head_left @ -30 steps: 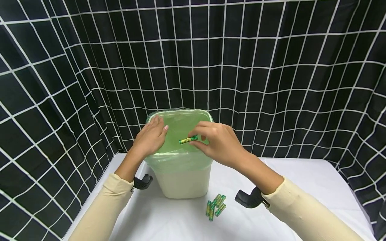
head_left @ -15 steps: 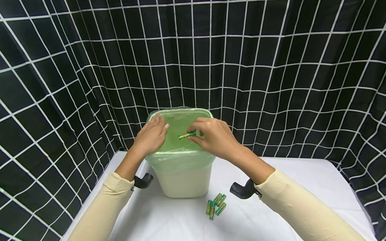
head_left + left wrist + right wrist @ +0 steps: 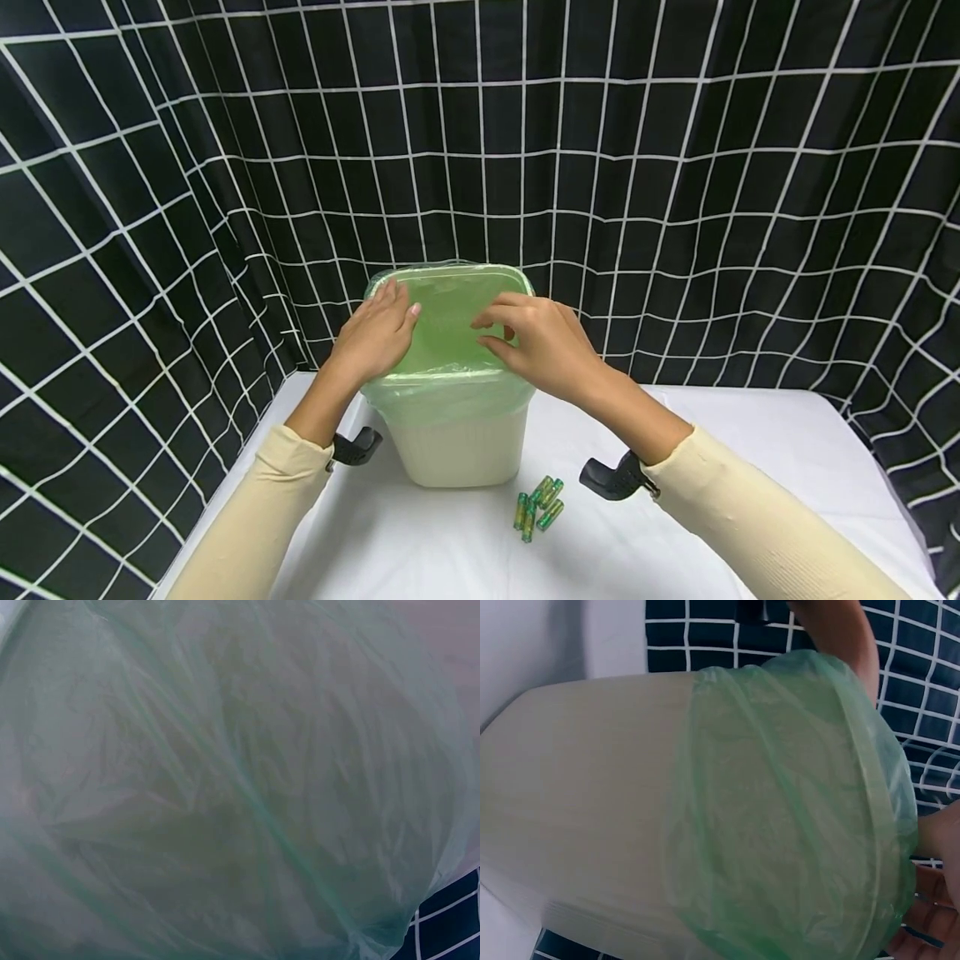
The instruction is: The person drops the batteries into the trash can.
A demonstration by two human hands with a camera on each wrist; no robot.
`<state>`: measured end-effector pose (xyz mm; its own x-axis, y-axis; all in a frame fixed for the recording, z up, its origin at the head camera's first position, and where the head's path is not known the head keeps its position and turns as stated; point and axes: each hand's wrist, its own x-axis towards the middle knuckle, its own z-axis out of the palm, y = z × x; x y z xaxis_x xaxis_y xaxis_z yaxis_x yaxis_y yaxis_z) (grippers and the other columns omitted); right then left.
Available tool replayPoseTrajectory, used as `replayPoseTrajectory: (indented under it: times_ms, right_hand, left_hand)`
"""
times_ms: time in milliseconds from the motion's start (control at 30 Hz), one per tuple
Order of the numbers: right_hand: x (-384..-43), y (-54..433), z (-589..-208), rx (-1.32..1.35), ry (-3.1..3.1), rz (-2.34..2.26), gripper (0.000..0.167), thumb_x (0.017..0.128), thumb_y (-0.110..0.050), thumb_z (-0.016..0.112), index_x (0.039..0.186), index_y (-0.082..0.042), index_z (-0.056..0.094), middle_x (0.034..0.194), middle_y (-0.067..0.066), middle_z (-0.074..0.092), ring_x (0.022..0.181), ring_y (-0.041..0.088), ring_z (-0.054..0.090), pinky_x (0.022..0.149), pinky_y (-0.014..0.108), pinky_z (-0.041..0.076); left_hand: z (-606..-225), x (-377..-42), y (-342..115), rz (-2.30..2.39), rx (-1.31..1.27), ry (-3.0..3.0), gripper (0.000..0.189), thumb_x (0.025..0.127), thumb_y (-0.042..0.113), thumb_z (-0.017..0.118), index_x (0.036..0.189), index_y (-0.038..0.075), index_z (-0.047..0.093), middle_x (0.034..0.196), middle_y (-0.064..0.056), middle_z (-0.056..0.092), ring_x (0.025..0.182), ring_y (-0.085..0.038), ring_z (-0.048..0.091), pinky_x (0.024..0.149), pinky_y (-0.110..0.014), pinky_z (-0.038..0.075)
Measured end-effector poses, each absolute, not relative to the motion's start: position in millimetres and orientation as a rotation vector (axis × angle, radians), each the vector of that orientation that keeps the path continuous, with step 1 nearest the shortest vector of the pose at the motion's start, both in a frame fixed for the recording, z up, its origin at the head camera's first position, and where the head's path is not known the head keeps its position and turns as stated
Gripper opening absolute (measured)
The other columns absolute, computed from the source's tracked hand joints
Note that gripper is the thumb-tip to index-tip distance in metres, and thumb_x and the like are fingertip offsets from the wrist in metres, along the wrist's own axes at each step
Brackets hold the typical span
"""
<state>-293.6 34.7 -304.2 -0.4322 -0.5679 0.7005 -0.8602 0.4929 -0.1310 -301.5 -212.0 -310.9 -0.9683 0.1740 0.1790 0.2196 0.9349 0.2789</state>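
A white bin [image 3: 459, 454] stands upright, lined with a thin green plastic bag [image 3: 450, 398] folded over its rim. My left hand [image 3: 375, 329] rests on the bin's left rim with its fingers straight. Over the right part of the opening is my right hand [image 3: 536, 337], its thumb and fingertips apart and nothing between them. Several green-and-gold batteries [image 3: 542, 493] lie in a loose group on the table, right of the bin's base. The bag [image 3: 247, 787] fills most of the left wrist view. In the right wrist view, the right fingers [image 3: 928, 915] reach past the rim. The bin's floor is hidden.
A white cloth covers the table [image 3: 637, 550]. Behind and at both sides hangs a black curtain [image 3: 630, 200] with a white grid. Black wrist mounts [image 3: 611, 479] stick out below both forearms.
My right hand has let go of the battery it pinched over the bin, and that battery is out of sight. The left hand stays on the rim.
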Motion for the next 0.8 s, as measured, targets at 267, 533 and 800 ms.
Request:
replayPoseTrajectory:
  times_ms: [267, 533, 800]
  right_hand:
    - [-285.4, 43.1, -313.6, 1.179, -1.979, 0.750, 0.012, 0.083, 0.001, 0.082, 0.090, -0.008, 0.079, 0.094, 0.000, 0.071, 0.070, 0.012, 0.067, 0.061, 0.025, 0.054]
    - [-274.3, 55.1, -316.9, 1.127, -1.952, 0.803, 0.015, 0.081, 0.002, 0.082, 0.090, -0.010, 0.079, 0.094, -0.002, 0.071, 0.072, 0.009, 0.065, 0.059, 0.026, 0.054]
    - [-261.5, 64.2, -322.7, 1.144, -1.913, 0.806, 0.019, 0.079, 0.006, 0.081, 0.089, -0.010, 0.078, 0.092, -0.005, 0.071, 0.072, 0.006, 0.064, 0.062, 0.020, 0.053]
  left_hand:
    - [-310.2, -301.2, -211.8, -0.445, -0.302, -2.946, 0.061, 0.112, 0.033, 0.024, 0.157, -0.008, 0.022, 0.166, -0.023, 0.014, 0.156, -0.032, 0.010, 0.126, -0.043, 0.009]
    - [-310.8, -301.4, -212.0, -0.441, -0.300, -2.946, 0.061, 0.112, 0.033, 0.024, 0.157, -0.008, 0.023, 0.166, -0.023, 0.014, 0.155, -0.032, 0.010, 0.126, -0.043, 0.009]
    - [-311.0, -300.7, -211.8, -0.444, -0.299, -2.945, 0.061, 0.112, 0.033, 0.024, 0.157, -0.008, 0.023, 0.166, -0.023, 0.014, 0.155, -0.032, 0.010, 0.126, -0.043, 0.009]
